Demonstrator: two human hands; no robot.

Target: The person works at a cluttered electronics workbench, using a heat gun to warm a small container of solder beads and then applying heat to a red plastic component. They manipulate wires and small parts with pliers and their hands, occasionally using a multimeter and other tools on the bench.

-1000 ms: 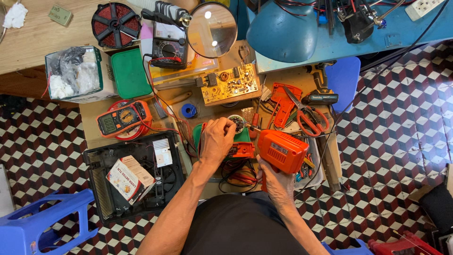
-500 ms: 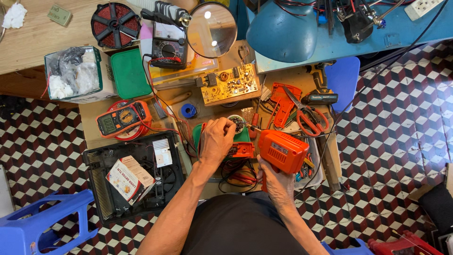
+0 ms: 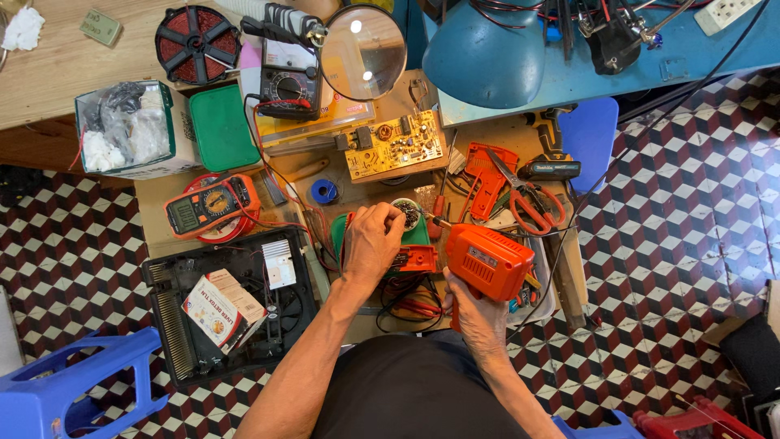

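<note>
The right hand (image 3: 479,313) is gripping the orange pistol-shaped soldering gun (image 3: 486,262). The left hand (image 3: 372,242), fingers curled closed, is pressing on the small green-and-orange device (image 3: 413,254) on the tabletop (image 3: 154,218).

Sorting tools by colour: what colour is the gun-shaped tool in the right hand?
Orange; the tool shows best in the head view.

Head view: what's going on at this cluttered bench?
A person works over a low bench crowded with electronics. The right hand grips an orange soldering gun, its tip aimed toward a small round tin. The left hand has its fingers at that tin, above an orange part. A circuit board and orange multimeter lie nearby.
</note>
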